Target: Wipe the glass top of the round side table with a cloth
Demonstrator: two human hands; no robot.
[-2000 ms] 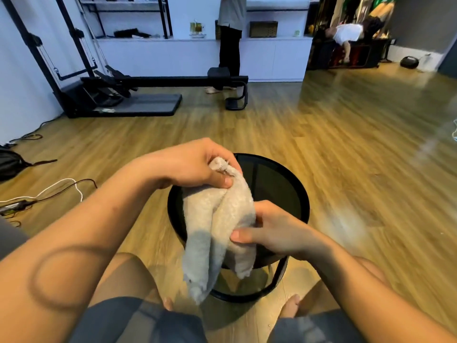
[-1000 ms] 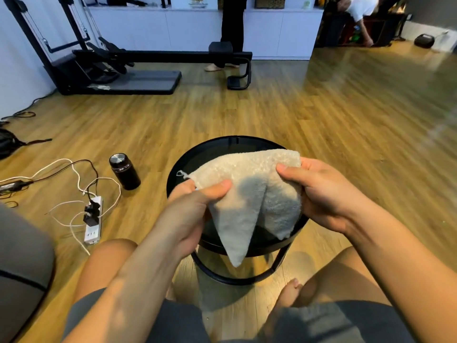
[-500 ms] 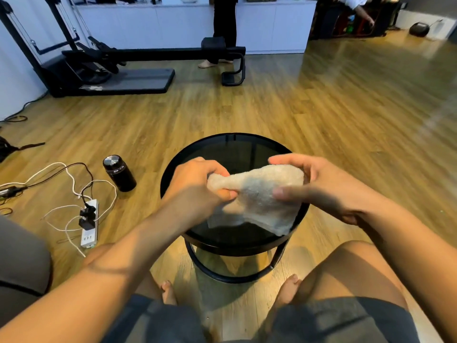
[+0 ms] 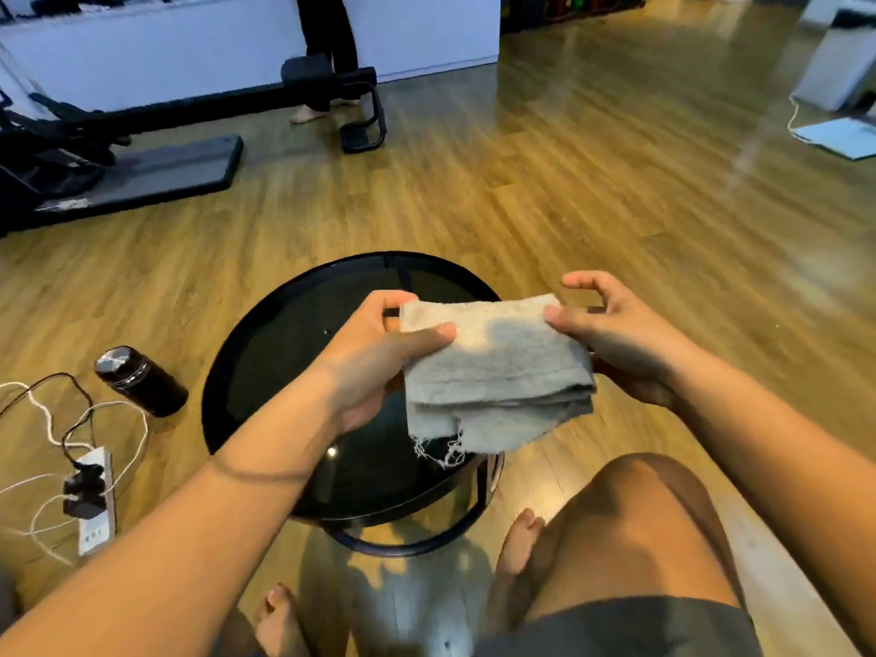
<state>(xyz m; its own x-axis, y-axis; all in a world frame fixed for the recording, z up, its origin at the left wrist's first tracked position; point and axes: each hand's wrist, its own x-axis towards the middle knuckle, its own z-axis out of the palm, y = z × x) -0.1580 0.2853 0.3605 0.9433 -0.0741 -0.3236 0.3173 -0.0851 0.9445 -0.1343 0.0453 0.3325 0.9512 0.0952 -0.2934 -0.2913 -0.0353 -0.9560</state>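
Note:
A round side table (image 4: pixel 265 353) with a dark glass top and black rim stands on the wooden floor just in front of my knees. I hold a grey, frayed cloth (image 4: pixel 497 372), folded into a flat pad, in the air above the right half of the glass. My left hand (image 4: pixel 374 358) pinches the cloth's left edge between thumb and fingers. My right hand (image 4: pixel 616 339) pinches its upper right corner. The cloth hangs clear of the glass and hides part of the table's right rim.
A dark flask (image 4: pixel 137 379) lies on the floor left of the table, beside a white power strip (image 4: pixel 95 500) with tangled cables. A black exercise machine (image 4: pixel 142 149) stands at the back left, with a person's legs (image 4: pixel 327 54) behind it. My bare feet rest under the table.
The cloth has gone from hanging loose, through a bunched state, to a folded pad stretched between both hands. My view has tilted further down toward the table.

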